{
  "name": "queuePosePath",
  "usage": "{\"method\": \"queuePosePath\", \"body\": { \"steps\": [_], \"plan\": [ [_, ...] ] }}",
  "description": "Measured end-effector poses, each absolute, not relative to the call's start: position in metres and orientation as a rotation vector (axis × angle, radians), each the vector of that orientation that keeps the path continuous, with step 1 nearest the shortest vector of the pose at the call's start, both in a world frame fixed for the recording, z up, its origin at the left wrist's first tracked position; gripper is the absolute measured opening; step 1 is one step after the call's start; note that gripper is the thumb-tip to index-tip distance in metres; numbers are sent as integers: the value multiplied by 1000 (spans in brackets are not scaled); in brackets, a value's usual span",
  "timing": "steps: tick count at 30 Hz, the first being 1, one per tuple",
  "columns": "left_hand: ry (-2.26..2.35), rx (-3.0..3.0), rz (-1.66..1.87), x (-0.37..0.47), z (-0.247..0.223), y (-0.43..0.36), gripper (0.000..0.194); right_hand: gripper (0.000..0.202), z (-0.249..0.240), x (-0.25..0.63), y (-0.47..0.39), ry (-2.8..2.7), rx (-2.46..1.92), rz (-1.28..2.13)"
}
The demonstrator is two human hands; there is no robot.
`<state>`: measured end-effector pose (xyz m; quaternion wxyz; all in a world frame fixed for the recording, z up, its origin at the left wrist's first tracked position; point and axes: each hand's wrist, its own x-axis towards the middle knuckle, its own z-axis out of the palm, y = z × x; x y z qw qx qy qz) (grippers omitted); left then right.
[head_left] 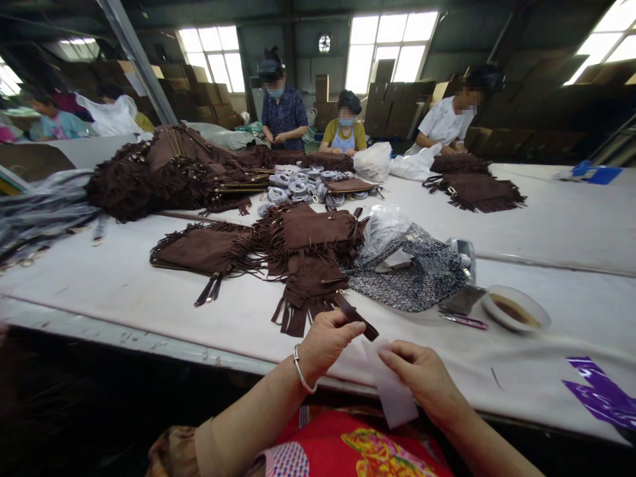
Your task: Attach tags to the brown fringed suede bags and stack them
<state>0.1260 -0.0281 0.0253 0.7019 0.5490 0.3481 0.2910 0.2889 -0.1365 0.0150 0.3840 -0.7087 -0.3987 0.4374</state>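
My left hand [330,341] is closed on a dark brown wrist strap [358,318], gripping it between thumb and fingers. That strap joins a small brown fringed pouch [313,285] lying flat on the table. In my right hand [422,374] a thin translucent white strip [390,387] is pinched, its lower end hanging past the table's front edge. The two hands are close together but apart, and the strip's upper end is near the strap's loop. Behind the pouch lie more brown fringed bags [318,232], and another bag [203,248] lies to the left.
A patterned cloth [410,271], a shallow bowl of brown liquid [514,310] and a pink-handled tool [464,322] sit to the right. Purple plastic [601,391] lies far right. Bundled grey straps [298,185] and a heap of bags [149,172] are behind. Several people work across the table.
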Motion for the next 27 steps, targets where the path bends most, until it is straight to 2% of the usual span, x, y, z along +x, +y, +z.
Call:
{"method": "queuePosePath", "body": {
  "steps": [12, 16, 23, 27],
  "plan": [
    [643, 1329, 581, 125, 16, -33, 25, 29, 19, 285, -133, -1060, -1698, 1173],
    [727, 1341, 513, 125, 9, -35, 25, 27, 17, 284, -126, -1160, -1653, 1151],
    [770, 519, 330, 137, 2, -7, 44, 41, 20, 286, -133, -803, -1566, 1467],
    [994, 358, 539, 165, -13, 9, 27, 43, 14, 284, -139, -749, -1541, 1577]
  ]
}}
